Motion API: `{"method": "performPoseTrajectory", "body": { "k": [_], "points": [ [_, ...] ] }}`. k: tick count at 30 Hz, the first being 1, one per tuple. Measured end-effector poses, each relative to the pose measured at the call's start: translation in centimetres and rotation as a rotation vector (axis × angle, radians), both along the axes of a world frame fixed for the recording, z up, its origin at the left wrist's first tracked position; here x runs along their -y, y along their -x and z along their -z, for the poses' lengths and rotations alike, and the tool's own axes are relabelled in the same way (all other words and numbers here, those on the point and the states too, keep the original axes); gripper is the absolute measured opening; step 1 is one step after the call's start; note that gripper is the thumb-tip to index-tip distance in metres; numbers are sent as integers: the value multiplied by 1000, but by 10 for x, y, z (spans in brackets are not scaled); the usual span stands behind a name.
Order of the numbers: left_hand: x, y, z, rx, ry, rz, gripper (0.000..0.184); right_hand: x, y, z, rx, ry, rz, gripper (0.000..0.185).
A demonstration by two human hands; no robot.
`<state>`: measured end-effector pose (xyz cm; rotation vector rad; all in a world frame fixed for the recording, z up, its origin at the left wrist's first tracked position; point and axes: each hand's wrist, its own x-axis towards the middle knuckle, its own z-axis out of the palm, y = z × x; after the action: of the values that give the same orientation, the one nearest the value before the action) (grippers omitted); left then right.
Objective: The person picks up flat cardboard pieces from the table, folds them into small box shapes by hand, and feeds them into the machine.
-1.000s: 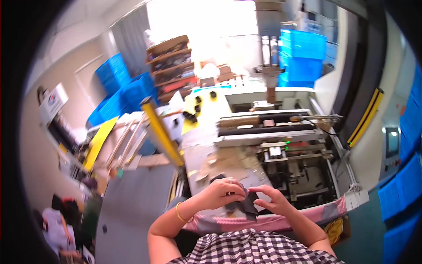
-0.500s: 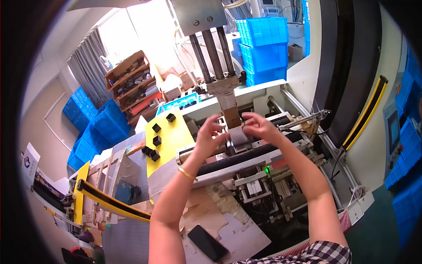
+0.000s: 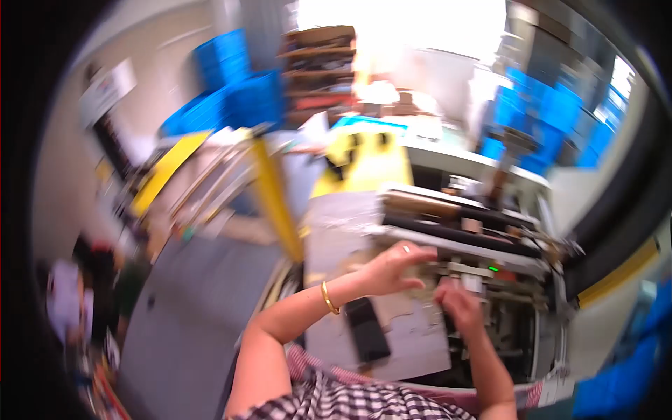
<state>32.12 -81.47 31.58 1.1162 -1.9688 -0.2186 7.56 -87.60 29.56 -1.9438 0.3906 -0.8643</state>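
My left hand [image 3: 400,269], with a ring and a gold bracelet on the wrist, is above the cardboard-covered work surface [image 3: 413,343] in front of the machine. Its thumb and fingers are spread, and nothing shows between them. Beside the machine's front edge, my right hand [image 3: 460,304] has bent fingers smeared by motion; whether it holds anything is unclear. A black phone [image 3: 368,329] lies below my left hand. Behind both hands runs the machine's black roller [image 3: 448,229], with a small brownish block [image 3: 472,225] near it.
Several black cubes, blurred, sit on a yellow sheet [image 3: 381,164] beyond the work surface. A yellow-and-black bar [image 3: 276,199] rises at the left, near a grey table [image 3: 196,301]. The press column [image 3: 500,185] stands over the machine. Blue crates [image 3: 252,101] are stacked behind.
Both my hands have drawn back from under the press head toward my body, away from the dark grey box-like piece between them. My view has swung left and is blurred.
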Motion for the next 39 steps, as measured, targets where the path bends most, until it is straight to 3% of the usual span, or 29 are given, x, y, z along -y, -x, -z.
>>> {"method": "performPoseTrajectory", "body": {
  "k": [2, 3, 4, 6, 7, 8, 10, 13, 16, 19, 24, 27, 29, 30, 31, 32, 34, 38, 39],
  "points": [
    [-91, -37, 33, 5, 8, -157, 57, -85, 0, 40, -180, -50, -303, 10],
    [-144, -53, 42, -275, -247, -325, 43, -121, -3, 44, -235, -74, -442, 14],
    [-196, -76, 59, -370, -237, -512, 40, -153, -9, 43, -293, -99, -572, 18],
    [-304, -126, 123, -462, -70, -1012, 23, -208, -26, 32, -453, -331, -691, 23],
    [-369, -138, 131, -526, -141, -1261, 18, -231, -37, 32, -522, -330, -723, 23],
    [-436, -166, 189, -460, -28, -1468, 18, -249, -50, 42, -523, -343, -760, 21],
    [-587, -177, 257, -576, -195, -1895, 18, -287, -83, 32, -597, -653, -785, 22],
    [-784, -127, 309, -638, -612, -2520, 14, -330, -139, 37, -678, -398, -957, 25],
    [-904, -65, 312, -560, -900, -2785, 26, -373, -193, 31, -691, -137, -1126, 27],
    [-946, -21, 284, -552, -958, -2898, 35, -424, -235, 9, -715, 105, -1265, 30],
    [-978, -4, 283, -565, -1189, -2868, 34, -472, -263, -4, -742, 223, -1367, 29],
    [-988, -9, 297, -332, -1135, -2790, 31, -476, -259, 1, -742, 235, -1371, 29],
    [-993, -31, 326, -430, -1221, -2606, 14, -470, -251, 1, -680, 222, -1372, 29],
    [-975, -49, 325, -392, -1177, -2578, 14, -463, -244, 8, -699, 227, -1366, 30],
    [-949, -65, 315, -747, -845, -2469, 10, -456, -238, 12, -691, 230, -1358, 31],
    [-916, -87, 296, -1061, -542, -2273, 10, -448, -228, 14, -684, 227, -1342, 31],
    [-817, -122, 239, -1071, -313, -1866, 15, -428, -212, 18, -567, 401, -1295, 33],
    [-606, -123, 107, -799, -272, -1085, 12, -364, -165, 2, -259, 322, -891, 34],
    [-557, -103, 57, -508, -291, -959, 12, -343, -155, -5, -186, 304, -721, 34]
  ]
}}
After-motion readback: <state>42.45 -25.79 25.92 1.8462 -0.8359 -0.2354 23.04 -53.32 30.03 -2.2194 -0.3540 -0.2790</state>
